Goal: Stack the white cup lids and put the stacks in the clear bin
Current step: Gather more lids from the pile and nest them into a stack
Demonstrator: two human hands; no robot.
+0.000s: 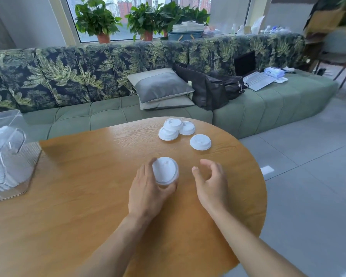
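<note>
White plastic fills your left hand (pixel 146 186): a short stack of lids (pixel 165 170), standing upright on the wooden table (pixel 88 196). Your fingers curl round its left side and your thumb closes on its near edge. Your right hand (pixel 212 180) is just beside the stack on the right and does not touch it. Its fingers are half curled and spread, and they hold nothing.

The next loose piece lies beyond your right hand. A single lid (pixel 200 142) lies flat, almost straight on the far side of the right fingertips, so I judge that this hand is the nearer one for it. The lid is round, so it has no long axis and you can come at it from any side. A cluster of three lids (pixel 175 129) lies farther and to the left of it, and these overlap each other.

The cluster sits near the far edge of the table, with the sofa (pixel 108 120) behind it, so a push there could send a lid off the edge. The right edge curves away, well apart from your right hand. The clear bin (pixel 10 156) stands at the far left and already has white lids inside. From the stack to the bin the way goes left over plain wood.
</note>
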